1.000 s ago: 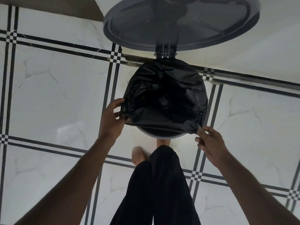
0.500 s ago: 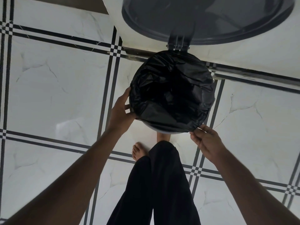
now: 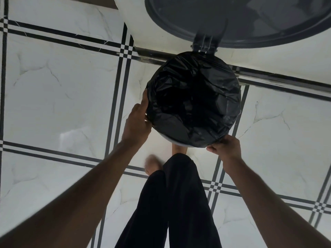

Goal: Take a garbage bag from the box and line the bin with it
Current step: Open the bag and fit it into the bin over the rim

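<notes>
A round pedal bin stands on the floor ahead of me, its pale rim (image 3: 167, 138) showing only at the near edge. A black garbage bag (image 3: 195, 99) fills its mouth, with the bag's edge folded down over the rim all round. My left hand (image 3: 137, 120) presses against the bag at the bin's left side. At the near right of the rim, my right hand (image 3: 224, 146) pinches the bag's edge. The grey round lid (image 3: 236, 20) stands open above the hinge (image 3: 204, 44). The box is out of view.
White marble-look floor tiles (image 3: 62, 97) with black line borders lie all around. A white wall (image 3: 286, 56) rises right behind the bin. My legs in black trousers (image 3: 172, 203) and a bare foot (image 3: 152, 164) are just in front of the bin.
The bag's near edge has been pulled further down over the rim. My left hand slid up along the bin's left side and my right hand closed on the near right edge.
</notes>
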The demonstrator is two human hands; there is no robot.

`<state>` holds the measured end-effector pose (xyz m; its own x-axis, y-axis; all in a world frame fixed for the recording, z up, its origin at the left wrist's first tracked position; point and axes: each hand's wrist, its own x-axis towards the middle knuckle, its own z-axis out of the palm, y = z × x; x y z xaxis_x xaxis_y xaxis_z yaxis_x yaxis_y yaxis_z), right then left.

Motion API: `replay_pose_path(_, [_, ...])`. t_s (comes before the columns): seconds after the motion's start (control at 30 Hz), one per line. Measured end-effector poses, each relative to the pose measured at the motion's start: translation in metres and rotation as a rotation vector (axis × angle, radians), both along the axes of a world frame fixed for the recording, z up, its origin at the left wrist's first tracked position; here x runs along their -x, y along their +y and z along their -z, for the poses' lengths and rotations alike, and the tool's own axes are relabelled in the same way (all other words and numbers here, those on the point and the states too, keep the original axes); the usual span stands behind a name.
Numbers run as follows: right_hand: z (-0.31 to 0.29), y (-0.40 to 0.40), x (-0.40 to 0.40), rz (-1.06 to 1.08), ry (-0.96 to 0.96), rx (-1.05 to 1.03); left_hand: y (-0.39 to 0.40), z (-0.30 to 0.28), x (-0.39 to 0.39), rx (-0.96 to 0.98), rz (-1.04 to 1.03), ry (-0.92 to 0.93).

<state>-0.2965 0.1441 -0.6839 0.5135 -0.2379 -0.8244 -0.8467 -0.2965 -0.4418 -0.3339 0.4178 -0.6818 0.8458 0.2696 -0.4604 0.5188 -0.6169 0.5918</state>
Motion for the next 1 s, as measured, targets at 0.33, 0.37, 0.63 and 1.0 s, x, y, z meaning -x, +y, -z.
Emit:
replay_pose_path(0.33, [0.004, -0.001, 0.009, 0.136, 0.088, -0.095, 0.009, -0.005, -0.005, 0.125, -0.011, 0.106])
replay_pose_path(0.37, [0.003, -0.003, 0.011, 0.257, 0.135, -0.192, 0.008, -0.005, -0.005, 0.17, -0.053, 0.132])
replay_pose_path(0.63, [-0.002, -0.013, 0.029, 0.584, 0.202, -0.556, 0.011, -0.016, -0.008, 0.392, -0.114, 0.177])
replay_pose_path(1.0, [-0.004, -0.008, 0.032, 0.342, 0.135, -0.352, 0.008, -0.016, -0.011, 0.249, 0.138, 0.12])
